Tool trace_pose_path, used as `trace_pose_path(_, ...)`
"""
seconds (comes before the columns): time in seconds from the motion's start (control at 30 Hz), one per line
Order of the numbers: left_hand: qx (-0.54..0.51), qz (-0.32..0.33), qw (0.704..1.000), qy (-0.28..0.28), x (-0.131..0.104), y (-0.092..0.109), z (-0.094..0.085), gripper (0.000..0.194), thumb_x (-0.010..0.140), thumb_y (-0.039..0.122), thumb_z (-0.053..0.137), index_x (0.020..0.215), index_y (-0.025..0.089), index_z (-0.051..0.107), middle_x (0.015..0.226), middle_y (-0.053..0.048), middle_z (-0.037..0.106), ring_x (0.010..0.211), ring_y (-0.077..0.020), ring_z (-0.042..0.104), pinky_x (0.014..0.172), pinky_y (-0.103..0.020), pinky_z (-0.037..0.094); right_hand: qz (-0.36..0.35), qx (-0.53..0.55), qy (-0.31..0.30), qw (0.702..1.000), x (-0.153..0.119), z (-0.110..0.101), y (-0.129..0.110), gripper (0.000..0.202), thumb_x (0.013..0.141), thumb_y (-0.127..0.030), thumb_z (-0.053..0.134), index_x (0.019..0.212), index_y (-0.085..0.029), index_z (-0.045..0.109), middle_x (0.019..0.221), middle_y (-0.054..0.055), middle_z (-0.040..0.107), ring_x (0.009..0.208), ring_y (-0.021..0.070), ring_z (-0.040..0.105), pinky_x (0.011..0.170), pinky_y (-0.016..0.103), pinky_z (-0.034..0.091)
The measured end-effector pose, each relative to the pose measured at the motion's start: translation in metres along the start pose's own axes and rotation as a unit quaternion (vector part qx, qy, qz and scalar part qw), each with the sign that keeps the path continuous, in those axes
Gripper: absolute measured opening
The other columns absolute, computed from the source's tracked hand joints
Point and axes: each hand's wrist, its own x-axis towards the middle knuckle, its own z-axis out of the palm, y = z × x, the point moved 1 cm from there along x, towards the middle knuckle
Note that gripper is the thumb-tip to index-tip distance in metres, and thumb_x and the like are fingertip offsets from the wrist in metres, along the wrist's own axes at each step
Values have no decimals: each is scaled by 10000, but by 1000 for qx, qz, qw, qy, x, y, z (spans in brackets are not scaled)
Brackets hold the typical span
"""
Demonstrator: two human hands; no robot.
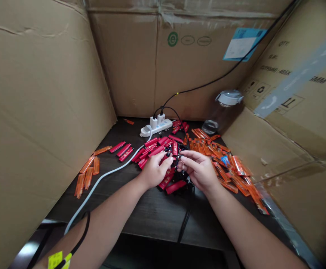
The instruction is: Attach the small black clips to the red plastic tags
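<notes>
My left hand (pixel 155 169) is closed, thumb and forefinger pinched on a small black part (pixel 168 154). Opposite it, the fingers of my right hand (pixel 199 169) pinch another small black part (pixel 180 157); whether the two parts join cannot be made out. Both hands hover over a heap of red lighter-like cases (pixel 167 180) with black ends. One red case with pale lettering (pixel 175 148) shows just beyond my fingertips. Small black pieces (pixel 183 175) lie mixed in the heap below my right hand, partly hidden by it.
Orange translucent pieces (pixel 221 170) spread to the right, with several more (pixel 88 175) at left. A white power strip (pixel 157 127) with plugs stands behind the heap. Its white cable (pixel 107 173) crosses the dark table. A water bottle (pixel 221 112) stands back right. Cardboard walls (pixel 132 67) surround everything.
</notes>
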Motion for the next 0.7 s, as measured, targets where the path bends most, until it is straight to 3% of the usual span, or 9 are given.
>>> trace_pose_path(0.1, -10, -10, 1000, -13, -1, 2, -1, 337, 911, 377, 443, 668, 155, 516, 577, 36, 463, 530, -85, 411, 555, -224, 363, 13, 21, -3, 1000, -2, 2, -2, 287, 583, -247, 840, 822, -168, 702, 578, -4, 665, 511, 127, 626, 509, 255, 566)
trace_pose_path(0.2, 0, -2, 1000, -13, -1, 3, -1, 326, 915, 361, 432, 692, 153, 549, 616, 17, 523, 576, -101, 468, 596, -235, 398, 3, 16, -10, 1000, -2, 2, 0, 275, 603, -256, 835, 829, -169, 704, 602, 3, 679, 533, 135, 646, 528, 262, 579)
trace_pose_path(0.33, 11, -15, 1000, 1, 0, -5, 2, 259, 890, 337, 492, 918, 135, 651, 864, -68, 681, 818, -186, 617, 762, -303, 484, -35, -42, -26, 998, -3, 0, 3, 257, 684, -300, 792, 890, -176, 701, 649, 14, 704, 588, 152, 679, 615, 303, 603)
trace_pose_path(0.43, 23, -18, 999, 34, 1, -15, 5, 321, 864, 314, 547, 1109, 127, 637, 1113, -122, 676, 1042, -249, 617, 919, -375, 478, -74, -116, -27, 990, -3, -1, 3, 247, 724, -336, 760, 900, -175, 694, 686, 19, 706, 622, 158, 692, 685, 326, 603)
trace_pose_path(0.5, 35, -9, 998, 44, 1, -19, 7, 340, 862, 307, 556, 1141, 127, 626, 1176, -129, 656, 1089, -256, 606, 959, -392, 468, -103, -152, -8, 983, -4, 0, 2, 250, 726, -339, 756, 902, -176, 687, 727, 22, 703, 637, 152, 690, 692, 315, 598)
trace_pose_path(0.7, 98, 8, 995, 32, 0, -17, 9, 283, 863, 333, 556, 1045, 134, 644, 978, -87, 701, 910, -221, 652, 827, -347, 526, -144, -191, 44, 970, -8, 4, -1, 254, 682, -322, 779, 844, -176, 648, 766, 27, 689, 650, 148, 670, 662, 295, 588)
